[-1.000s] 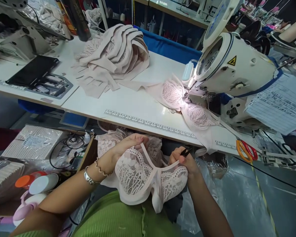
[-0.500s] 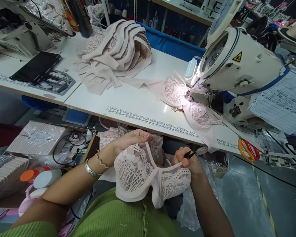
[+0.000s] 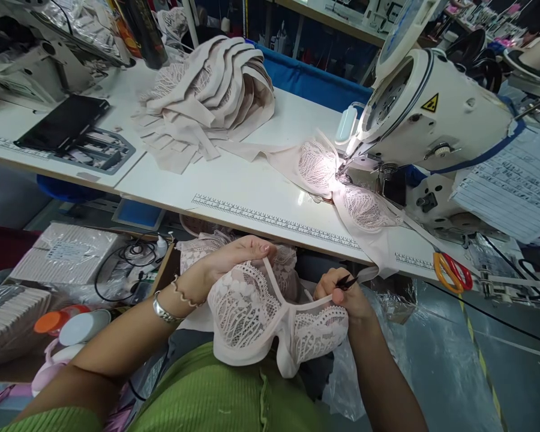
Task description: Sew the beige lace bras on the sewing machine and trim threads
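Observation:
A pale pink lace bra [image 3: 247, 309] is stretched between my two hands, in front of my green top. My left hand [image 3: 240, 255] is closed on the upper edge and strap of one cup. The upper edge of the other cup is pinched in my right hand [image 3: 344, 294], which also has small black thread snips [image 3: 347, 281] tucked in its fingers, points showing. Another lace bra [image 3: 317, 165] lies on the table under the lit needle of the sewing machine [image 3: 450, 114]. More lace pieces [image 3: 202, 249] rest behind my left hand, partly hidden.
A folded stack of bra pieces [image 3: 216, 96] lies on the white table [image 3: 252, 180]. Orange and red scissors [image 3: 450, 273] hang at the table's right edge. Boxes with wrapped packs [image 3: 67, 252] and lidded bottles [image 3: 83, 327] stand at lower left.
Both hands keep the bra in nearly the same position. The whole view has shifted very slightly; nothing has been picked up or let go.

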Available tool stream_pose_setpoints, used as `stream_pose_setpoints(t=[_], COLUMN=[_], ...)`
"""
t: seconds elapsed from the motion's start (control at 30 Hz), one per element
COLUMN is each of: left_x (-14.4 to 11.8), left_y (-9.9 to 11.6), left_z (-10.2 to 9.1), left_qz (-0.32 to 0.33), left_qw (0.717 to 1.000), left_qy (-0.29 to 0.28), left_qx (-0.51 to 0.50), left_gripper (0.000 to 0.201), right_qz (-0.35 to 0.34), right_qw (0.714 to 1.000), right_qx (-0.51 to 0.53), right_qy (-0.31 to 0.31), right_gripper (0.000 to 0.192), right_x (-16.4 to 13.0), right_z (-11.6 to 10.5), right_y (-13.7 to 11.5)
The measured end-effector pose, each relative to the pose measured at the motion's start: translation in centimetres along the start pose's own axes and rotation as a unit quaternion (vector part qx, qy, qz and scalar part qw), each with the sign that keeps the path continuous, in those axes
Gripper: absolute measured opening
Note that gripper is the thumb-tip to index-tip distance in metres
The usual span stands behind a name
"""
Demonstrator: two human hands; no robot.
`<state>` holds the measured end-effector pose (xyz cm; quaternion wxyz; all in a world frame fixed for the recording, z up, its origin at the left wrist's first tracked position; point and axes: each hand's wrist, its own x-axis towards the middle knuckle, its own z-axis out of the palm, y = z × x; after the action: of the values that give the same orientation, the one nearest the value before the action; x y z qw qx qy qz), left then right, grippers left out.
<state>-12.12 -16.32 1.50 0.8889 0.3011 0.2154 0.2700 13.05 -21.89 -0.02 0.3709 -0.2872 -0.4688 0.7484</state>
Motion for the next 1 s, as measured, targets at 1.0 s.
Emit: stream_pose_setpoints(t=[1.0], left_x=[-3.2], left_y=[2.3], left_z=[1.8], left_qz=[0.371], left_qw=[0.829], left_qy=[0.203], left_qx=[0.366], left_gripper=[0.021], right_qz=[0.02], right_qw=[0.972], right_qx=[-0.105], right_qy=[0.211], right_gripper=[0.04], right_x=[-1.0], right_z=[2.0], right_y=[-2.6])
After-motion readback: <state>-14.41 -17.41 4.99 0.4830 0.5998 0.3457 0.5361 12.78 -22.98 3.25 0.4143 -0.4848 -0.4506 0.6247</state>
